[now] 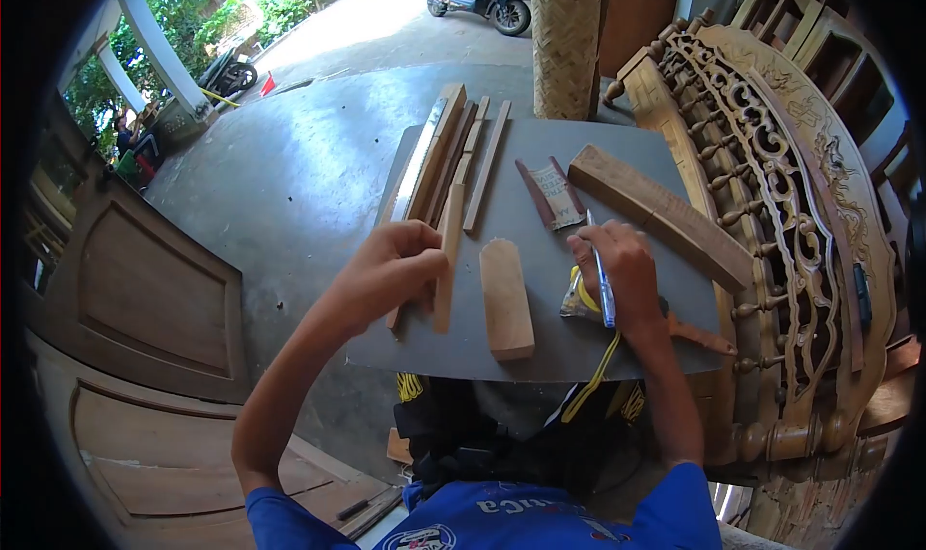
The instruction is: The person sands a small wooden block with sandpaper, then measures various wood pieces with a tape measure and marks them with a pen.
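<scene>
My left hand is closed, its curled fingers and thumb gripping a thin wooden strip above the table's left side. In my right hand is a blue pen, its pointed end upward. Beneath that hand lies a yellow-and-clear item, partly hidden. A wooden block with a rounded far end rests between my hands. Beyond my right hand sits a curled sheet with printed backing, apparently sandpaper. A long thick wooden piece lies to its right.
On the grey table, several wooden strips lie at the back left beside a long silvery blade. A wooden handle points right. Carved furniture borders the right; wooden panels stand left. A woven-covered pillar rises behind.
</scene>
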{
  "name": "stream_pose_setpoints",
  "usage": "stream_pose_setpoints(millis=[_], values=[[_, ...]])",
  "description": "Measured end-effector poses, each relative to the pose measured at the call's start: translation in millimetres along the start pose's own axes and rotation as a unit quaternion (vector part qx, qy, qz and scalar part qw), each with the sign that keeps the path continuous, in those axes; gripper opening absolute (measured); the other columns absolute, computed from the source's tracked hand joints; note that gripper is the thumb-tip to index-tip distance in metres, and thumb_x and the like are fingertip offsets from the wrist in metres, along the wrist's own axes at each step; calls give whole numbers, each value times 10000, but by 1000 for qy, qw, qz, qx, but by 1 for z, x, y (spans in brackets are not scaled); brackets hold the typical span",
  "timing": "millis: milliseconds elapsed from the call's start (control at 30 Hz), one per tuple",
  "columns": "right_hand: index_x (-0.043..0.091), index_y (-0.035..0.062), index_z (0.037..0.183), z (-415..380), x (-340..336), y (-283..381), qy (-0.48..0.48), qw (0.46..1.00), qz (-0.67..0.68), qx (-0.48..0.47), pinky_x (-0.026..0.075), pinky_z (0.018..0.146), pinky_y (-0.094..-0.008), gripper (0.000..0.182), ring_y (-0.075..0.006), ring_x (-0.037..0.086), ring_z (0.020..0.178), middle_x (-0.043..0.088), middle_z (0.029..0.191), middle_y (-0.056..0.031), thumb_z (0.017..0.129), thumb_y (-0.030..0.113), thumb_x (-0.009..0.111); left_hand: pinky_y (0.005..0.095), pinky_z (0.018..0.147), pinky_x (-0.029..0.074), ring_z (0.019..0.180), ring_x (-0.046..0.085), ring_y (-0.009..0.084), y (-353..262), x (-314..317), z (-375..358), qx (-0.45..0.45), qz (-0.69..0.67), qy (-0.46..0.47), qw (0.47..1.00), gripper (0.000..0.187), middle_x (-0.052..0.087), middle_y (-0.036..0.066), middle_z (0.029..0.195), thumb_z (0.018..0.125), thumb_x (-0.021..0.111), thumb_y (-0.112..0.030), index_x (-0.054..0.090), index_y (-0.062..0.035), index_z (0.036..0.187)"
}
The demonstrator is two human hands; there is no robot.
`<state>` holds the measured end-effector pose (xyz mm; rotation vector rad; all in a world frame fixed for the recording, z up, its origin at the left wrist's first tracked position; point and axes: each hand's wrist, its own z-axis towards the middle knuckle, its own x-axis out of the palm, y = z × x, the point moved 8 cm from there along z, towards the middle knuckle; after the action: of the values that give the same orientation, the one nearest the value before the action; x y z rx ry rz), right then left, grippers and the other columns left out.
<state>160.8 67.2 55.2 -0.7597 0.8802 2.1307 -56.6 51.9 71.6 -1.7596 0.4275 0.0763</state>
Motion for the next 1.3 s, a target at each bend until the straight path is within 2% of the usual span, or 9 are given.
stream_pose_setpoints(millis=[100, 200, 400, 533, 733, 833, 933, 1133, 1300], values=[[615, 59, 894, -9, -13, 11, -30, 993, 112, -22, 460, 727, -367, 206, -269, 608, 779, 636, 900, -125, 782, 228, 650, 207, 535, 493, 584, 601, 114, 11, 28, -10, -65, -37, 50, 996, 172, 580, 64, 714, 788, 569, -91, 531, 36, 897], [585, 56, 971, -34, -4, 32, 128, 913, 377, 87, 485, 775, -344, 316, -257, 623, 891, 632, 982, -144, 741, 238, 702, 212, 571, 514, 601, 607, 116, 17, 39, -4, -80, -90, 65, 991, 181, 585, 75, 725, 796, 604, -94, 522, 34, 894], [539, 58, 1057, -56, 14, 41, 76, 901, 421, 67, 476, 854, -354, 483, -283, 583, 1020, 588, 1094, -186, 653, 176, 777, 236, 599, 534, 655, 618, 116, 14, 41, -4, -107, -72, 65, 990, 247, 606, 85, 753, 779, 682, -130, 515, 2, 904], [530, 76, 1056, -55, 11, 45, 61, 921, 383, 37, 490, 818, -336, 482, -249, 605, 976, 597, 1088, -168, 654, 169, 780, 244, 607, 535, 682, 616, 111, 20, 42, -5, -106, -108, 54, 987, 298, 605, 89, 776, 786, 679, -140, 503, 0, 981], [539, 61, 1062, -58, 12, 45, 68, 919, 386, 41, 484, 841, -356, 464, -284, 588, 1007, 586, 1102, -180, 670, 166, 762, 255, 668, 525, 743, 610, 155, 4, 43, -5, 14, -52, 66, 996, 486, 563, 106, 903, 810, 646, -154, 423, -95, 1238], [532, 60, 1066, -59, 13, 45, 72, 919, 386, 42, 486, 834, -354, 464, -286, 591, 1002, 586, 1099, -183, 677, 173, 758, 253, 698, 517, 842, 588, 155, -16, 40, -8, 180, 223, 26, 958, 504, 537, 91, 1033, 804, 650, -160, 451, -123, 1266], [526, 57, 1069, -60, 14, 44, 75, 919, 384, 43, 488, 824, -354, 469, -290, 592, 997, 587, 1094, -185, 680, 185, 756, 378, 828, 487, 1066, 505, 270, -21, 36, -18, 308, 265, -7, 914, 643, 424, 134, 1212, 723, 726, -275, 439, -135, 1282], [524, 47, 1068, -58, 7, 48, 53, 935, 350, 17, 480, 826, -369, 487, -314, 584, 1002, 581, 1099, -194, 673, 208, 761, 508, 973, 351, 1249, 323, 374, -5, 40, -19, 328, 287, 47, 899, 906, 238, 179, 1400, 575, 774, -485, 394, -135, 1319], [547, 49, 1043, -52, -14, 61, -28, 950, 309, -39, 474, 808, -389, 465, -326, 586, 952, 600, 1048, -181, 676, 240, 759, 530, 997, 305, 1263, 299, 387, 1, 40, -11, 338, 298, 62, 891, 913, 231, 187, 1402, 569, 766, -513, 388, -136, 1310]])
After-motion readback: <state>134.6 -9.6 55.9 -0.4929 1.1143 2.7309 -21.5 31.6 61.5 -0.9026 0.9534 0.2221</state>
